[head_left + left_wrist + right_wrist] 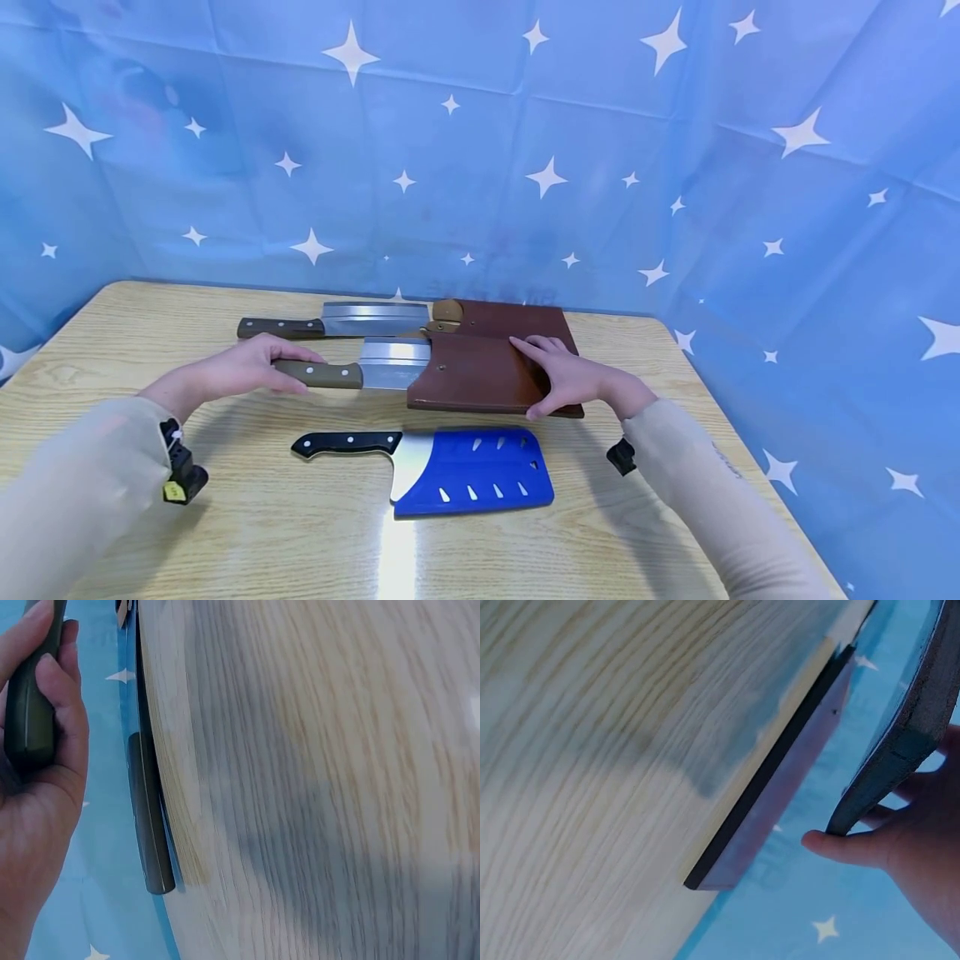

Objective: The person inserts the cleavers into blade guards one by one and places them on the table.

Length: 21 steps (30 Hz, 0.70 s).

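"What's in the left hand (240, 371) there?"

"An olive-brown handle (326, 374), with the fingers curled round it. The cleaver's blade (393, 362) runs out from that grip toward the other hand, and its far part is hidden inside a brown sheath (480, 375)."

"And the right hand (576, 379)?"

"It's spread wide across the sheath's closed end, thumb on the near edge and fingers over toward the far one, so it's holding the sheath. Knife and sheath hang between the two hands, up off the wooden table (600, 542)."

"I see a darker handle (281, 327) just beyond the left grip."

"That's a second cleaver, lying on the table. Its blade (375, 319) reaches right to a second brown sheath (517, 317), which lies behind the one in the right hand. I can't tell whether the tip is inside."

"And nearer to us than both grips?"

"A third cleaver with a black handle (352, 442). A blue cover (480, 471) with slots in it sits over most of that blade, leaving bare metal beside the handle."
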### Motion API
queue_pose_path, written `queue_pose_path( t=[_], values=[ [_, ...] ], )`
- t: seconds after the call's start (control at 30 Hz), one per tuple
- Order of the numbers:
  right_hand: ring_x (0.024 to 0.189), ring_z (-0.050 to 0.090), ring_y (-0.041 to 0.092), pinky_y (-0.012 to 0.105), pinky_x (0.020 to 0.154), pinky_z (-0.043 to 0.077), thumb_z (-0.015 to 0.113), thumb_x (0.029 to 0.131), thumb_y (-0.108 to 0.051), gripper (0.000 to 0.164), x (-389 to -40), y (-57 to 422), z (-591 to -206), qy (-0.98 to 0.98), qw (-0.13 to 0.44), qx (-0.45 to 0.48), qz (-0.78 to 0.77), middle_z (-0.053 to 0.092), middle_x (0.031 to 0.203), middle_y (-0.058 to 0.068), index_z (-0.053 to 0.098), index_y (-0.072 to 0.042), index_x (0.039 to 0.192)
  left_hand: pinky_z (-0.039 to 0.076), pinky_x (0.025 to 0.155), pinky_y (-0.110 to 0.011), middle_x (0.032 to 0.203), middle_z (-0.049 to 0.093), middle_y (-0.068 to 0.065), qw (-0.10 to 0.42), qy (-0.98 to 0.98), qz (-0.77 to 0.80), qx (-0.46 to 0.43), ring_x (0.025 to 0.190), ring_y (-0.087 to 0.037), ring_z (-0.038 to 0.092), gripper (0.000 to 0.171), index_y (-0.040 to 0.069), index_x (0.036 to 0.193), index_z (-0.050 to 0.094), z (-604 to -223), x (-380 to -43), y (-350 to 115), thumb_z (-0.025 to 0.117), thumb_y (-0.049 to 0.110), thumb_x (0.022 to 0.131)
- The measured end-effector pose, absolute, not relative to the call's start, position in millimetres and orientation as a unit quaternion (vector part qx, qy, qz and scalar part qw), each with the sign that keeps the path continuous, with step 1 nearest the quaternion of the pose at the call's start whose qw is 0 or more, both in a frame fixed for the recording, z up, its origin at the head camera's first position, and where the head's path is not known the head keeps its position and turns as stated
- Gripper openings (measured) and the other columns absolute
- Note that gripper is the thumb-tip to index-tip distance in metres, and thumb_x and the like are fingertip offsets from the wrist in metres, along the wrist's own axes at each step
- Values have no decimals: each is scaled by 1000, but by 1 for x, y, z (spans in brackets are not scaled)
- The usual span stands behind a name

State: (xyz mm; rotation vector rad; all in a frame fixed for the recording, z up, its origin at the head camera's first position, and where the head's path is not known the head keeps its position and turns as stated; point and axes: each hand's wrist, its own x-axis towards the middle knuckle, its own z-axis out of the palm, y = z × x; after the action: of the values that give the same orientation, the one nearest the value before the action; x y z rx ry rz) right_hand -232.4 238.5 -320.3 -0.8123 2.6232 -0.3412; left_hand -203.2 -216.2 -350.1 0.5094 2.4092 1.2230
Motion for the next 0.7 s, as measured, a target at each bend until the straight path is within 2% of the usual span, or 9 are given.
queue_pose_path(
  t=[0.17,0.43,0.7],
  values=[
    [140,8,39,61,105,27,75,68,-51,111,-232,232,-318,929,190,-292,-121,10,154,18,9,-16,151,45,60,-26,89,60,-5,193,864,430,180,64,-7,49,51,8,126,57,-350,-205,-209,72,20,79],
    [141,7,38,60,106,26,75,69,-48,110,-234,226,-314,929,194,-290,-121,9,155,16,8,-17,151,47,60,-28,93,60,-7,184,867,424,185,62,-9,50,52,9,126,58,-349,-209,-202,73,24,78],
    [141,9,38,60,106,27,75,70,-45,108,-237,219,-313,930,184,-300,-109,12,155,15,9,-17,151,45,60,-28,92,60,-5,191,865,428,182,62,-10,50,49,11,126,58,-348,-214,-192,72,20,80]
  ],
)
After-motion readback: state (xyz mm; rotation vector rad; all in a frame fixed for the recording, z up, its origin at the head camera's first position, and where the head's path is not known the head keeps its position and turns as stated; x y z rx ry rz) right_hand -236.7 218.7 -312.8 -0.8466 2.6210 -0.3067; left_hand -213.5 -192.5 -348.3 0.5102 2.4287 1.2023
